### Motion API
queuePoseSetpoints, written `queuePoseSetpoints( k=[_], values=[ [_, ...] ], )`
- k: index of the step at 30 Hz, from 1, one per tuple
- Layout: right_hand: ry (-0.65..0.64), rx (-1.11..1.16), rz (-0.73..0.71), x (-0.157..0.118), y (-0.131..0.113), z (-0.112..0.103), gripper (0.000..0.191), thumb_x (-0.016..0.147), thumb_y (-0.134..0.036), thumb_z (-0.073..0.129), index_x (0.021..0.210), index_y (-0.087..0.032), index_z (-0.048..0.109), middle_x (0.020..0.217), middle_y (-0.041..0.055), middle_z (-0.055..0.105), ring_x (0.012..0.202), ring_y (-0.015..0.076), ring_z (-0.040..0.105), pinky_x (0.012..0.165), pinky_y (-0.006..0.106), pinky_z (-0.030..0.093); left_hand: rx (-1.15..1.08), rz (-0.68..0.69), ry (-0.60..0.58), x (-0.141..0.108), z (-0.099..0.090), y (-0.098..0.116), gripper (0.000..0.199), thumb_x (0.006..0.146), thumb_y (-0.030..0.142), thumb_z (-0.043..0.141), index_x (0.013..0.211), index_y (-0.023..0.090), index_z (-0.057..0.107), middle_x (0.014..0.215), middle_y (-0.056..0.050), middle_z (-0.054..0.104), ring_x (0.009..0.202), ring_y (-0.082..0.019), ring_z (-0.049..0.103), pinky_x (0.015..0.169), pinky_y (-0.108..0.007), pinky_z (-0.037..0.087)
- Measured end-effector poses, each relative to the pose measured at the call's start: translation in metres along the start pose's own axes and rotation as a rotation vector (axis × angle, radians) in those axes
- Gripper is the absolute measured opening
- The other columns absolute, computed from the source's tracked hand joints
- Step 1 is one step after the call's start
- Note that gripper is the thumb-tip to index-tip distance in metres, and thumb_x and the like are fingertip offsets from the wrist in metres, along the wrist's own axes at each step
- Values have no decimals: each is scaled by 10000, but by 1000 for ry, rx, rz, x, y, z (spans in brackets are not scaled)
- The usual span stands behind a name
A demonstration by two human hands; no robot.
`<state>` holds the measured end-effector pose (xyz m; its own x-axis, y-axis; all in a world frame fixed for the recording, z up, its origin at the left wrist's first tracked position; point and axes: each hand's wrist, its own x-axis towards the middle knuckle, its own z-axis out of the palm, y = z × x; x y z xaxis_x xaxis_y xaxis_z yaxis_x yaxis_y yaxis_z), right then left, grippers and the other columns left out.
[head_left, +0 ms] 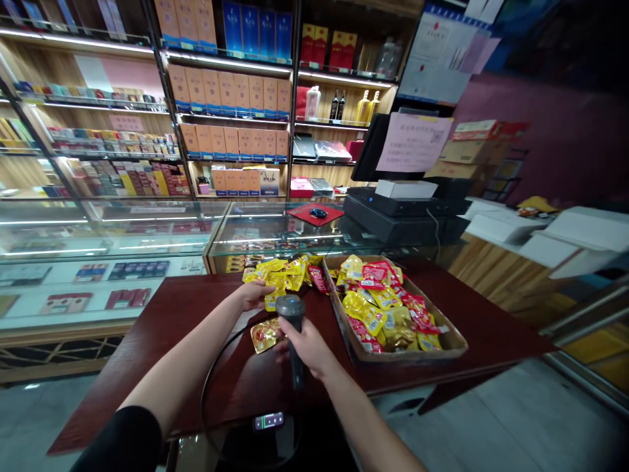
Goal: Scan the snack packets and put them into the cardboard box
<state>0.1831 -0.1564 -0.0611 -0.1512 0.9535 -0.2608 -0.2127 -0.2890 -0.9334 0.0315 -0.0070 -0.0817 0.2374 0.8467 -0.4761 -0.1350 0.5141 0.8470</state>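
Observation:
My right hand (pixel 307 344) is wrapped round the handle of a black handheld barcode scanner (pixel 291 305), its head upward and a black cable (pixel 205 387) looping off to the left. Just left of it, a shiny gold packet (pixel 264 335) lies on the dark red table, close to my right fingertips. My left hand (pixel 253 295) has its fingers closed at the edge of a yellow snack packet (pixel 274 300). Behind that is a pile of yellow snack packets (pixel 280 270), with a red packet (pixel 318 278) at its right end.
An open cardboard box (pixel 455 347) of mixed red, yellow and gold packets stands on the right of the table (pixel 187 314). Beyond are a glass counter (pixel 236 233), a mouse on a red mat (pixel 299 213), and a cash register (pixel 383 219). A lit phone (pixel 268 421) is below.

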Motion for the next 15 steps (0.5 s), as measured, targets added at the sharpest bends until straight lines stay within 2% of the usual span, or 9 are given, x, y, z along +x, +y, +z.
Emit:
queuePoseSetpoints(
  k=[4,9,15],
  values=[
    [-27,-7,20,-8,13,11,553,694,-569,683,1016,-165,485,773,-7,596,519,136,637,411,262,534,19,13,64,8,4,2,353,605,138,840,823,147,563,776,-33,697,614,-149,670,612,-288,573],
    [-4,0,9,-11,15,13,566,687,-573,686,1016,-162,479,759,-7,598,516,135,633,403,252,525,18,27,81,10,6,1,442,576,170,865,869,166,533,760,-9,682,615,-142,665,604,-285,569],
    [6,45,13,-12,17,11,557,693,-565,690,1009,-160,475,760,-2,603,526,137,638,402,246,526,23,9,19,7,5,-5,355,607,113,832,822,158,554,737,-18,684,616,-145,670,567,-244,559]
  ],
)
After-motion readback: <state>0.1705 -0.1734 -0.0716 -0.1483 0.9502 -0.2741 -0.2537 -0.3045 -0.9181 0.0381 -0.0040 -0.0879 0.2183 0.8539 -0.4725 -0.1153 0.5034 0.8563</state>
